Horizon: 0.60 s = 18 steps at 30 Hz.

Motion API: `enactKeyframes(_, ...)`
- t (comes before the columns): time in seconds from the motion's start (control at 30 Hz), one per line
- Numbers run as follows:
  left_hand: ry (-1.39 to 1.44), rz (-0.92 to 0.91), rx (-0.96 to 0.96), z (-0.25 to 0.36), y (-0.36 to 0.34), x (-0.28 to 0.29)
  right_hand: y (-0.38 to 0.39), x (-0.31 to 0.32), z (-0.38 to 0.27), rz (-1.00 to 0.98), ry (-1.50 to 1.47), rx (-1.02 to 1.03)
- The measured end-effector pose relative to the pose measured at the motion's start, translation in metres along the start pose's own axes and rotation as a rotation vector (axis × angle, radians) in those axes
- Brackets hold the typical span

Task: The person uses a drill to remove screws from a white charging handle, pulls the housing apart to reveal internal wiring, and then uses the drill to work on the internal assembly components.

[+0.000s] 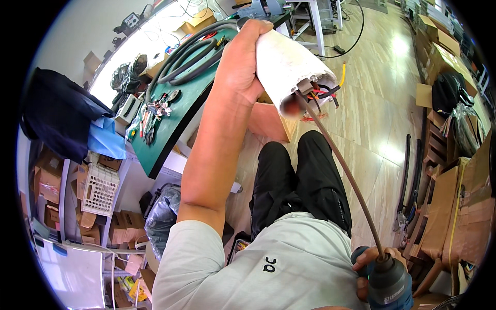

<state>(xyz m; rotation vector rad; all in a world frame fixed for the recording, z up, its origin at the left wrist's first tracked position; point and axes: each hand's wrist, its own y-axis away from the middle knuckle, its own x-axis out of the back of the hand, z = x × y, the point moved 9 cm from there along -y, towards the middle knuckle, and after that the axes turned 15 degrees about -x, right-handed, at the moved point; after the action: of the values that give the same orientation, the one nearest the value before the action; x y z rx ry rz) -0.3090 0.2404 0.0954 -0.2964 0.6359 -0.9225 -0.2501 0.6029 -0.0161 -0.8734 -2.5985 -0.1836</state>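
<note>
My left hand [242,64] is raised ahead of me, wrapped round a white hollow cylinder [284,57]. Its open end faces down toward my right, and red, black and yellow wires [326,92] stick out of it. A dark reddish patch shows in the lower part of the opening. At the lower right my right hand [368,256] grips a blue and dark cordless drill [390,285], partly cut off by the picture's edge. From its chuck a long thin brown rod [353,173] runs up to the cylinder's opening; its tip is hidden among the wires.
To the left, a green-topped workbench [173,121] carries coiled black cable [178,59] and loose tools [152,116]. A cardboard box [268,123] stands beyond my knees. Cartons [442,206] line the right side, with dark bars [407,175] on the floor beside them.
</note>
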Motion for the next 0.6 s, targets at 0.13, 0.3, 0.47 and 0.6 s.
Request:
enactKeyframes(0.13,0.005,-0.007,0.004,-0.002,0.001,0.0,-0.004,0.0,-0.006,0.007,-0.017,-0.008)
enactKeyframes(0.3,-0.022,0.008,-0.02,0.0,0.0,0.0,-0.001,-0.001,0.008,-0.033,-0.132,-0.146)
enactKeyframes(0.47,-0.048,0.013,-0.023,0.001,0.003,0.001,0.013,-0.006,0.047,-0.079,-0.543,-0.648)
enactKeyframes(0.6,-0.061,-0.001,-0.007,0.003,0.007,0.001,0.013,-0.006,0.048,-0.059,-0.384,-0.557)
